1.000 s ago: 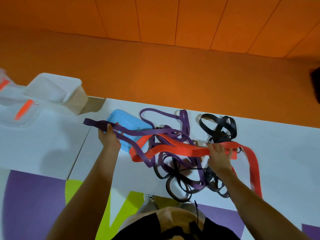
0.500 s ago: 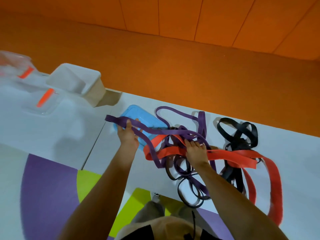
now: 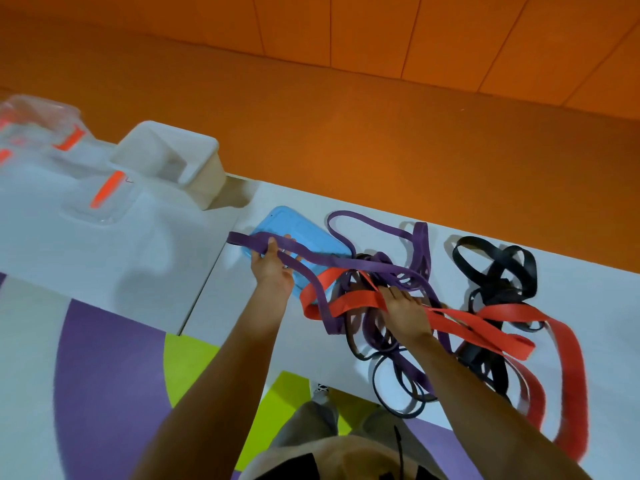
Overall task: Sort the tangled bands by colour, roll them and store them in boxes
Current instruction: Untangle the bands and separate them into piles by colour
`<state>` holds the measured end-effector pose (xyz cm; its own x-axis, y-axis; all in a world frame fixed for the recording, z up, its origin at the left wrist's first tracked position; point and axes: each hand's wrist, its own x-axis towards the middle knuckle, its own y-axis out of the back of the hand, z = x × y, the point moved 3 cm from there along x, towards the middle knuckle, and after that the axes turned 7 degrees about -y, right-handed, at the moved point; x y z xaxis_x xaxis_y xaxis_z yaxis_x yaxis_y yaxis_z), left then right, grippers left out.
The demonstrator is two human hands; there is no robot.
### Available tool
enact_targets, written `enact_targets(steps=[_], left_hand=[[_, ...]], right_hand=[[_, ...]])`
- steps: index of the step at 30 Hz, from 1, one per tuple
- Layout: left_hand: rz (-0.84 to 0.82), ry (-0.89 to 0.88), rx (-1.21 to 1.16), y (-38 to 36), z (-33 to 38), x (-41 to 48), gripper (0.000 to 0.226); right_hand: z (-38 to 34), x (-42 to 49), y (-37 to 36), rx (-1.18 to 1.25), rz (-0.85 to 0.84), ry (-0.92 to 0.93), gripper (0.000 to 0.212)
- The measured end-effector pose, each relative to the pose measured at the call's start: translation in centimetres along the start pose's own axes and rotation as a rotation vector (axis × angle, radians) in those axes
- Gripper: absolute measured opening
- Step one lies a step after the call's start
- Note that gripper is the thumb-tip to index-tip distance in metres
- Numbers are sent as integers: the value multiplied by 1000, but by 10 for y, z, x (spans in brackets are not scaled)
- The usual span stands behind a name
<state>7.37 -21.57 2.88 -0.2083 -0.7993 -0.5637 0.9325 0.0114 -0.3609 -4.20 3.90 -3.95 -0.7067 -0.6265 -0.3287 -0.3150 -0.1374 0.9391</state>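
While one white box (image 3: 166, 157) and one blue lid (image 3: 311, 237) sat left, your left hand (image 3: 272, 270) gripped one purple band (image 3: 249, 240) over the lid. Your right hand (image 3: 405, 311) lay on the tangled red band (image 3: 353, 301); I couldn't tell its grip.

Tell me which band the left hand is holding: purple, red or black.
The purple band, gripped by the left hand over the blue lid. The red band runs beneath the right hand, and the black bands lie far from that hand.
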Motion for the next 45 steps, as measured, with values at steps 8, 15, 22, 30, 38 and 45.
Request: enact_targets(steps=[8,15,22,30,38,45], left_hand=[[-35,63,-43,3,0,6,27],[-86,66,-23,2,-3,4,19],[-264,290,248,3,-34,-9,25],[-493,59,1082,6,-54,-8,32],[-508,-514,1377,17,-49,19,47],[-308,-334,1335,-8,-52,58,38]], right_hand=[[29,-22,22,639,68,130,44],[69,-27,43,931,249,-78,31],[131,-30,49,863,491,-496,37],[136,-16,37,522,80,-690,70],[94,13,42,370,49,-543,94],[42,34,37,317,68,-280,68]])
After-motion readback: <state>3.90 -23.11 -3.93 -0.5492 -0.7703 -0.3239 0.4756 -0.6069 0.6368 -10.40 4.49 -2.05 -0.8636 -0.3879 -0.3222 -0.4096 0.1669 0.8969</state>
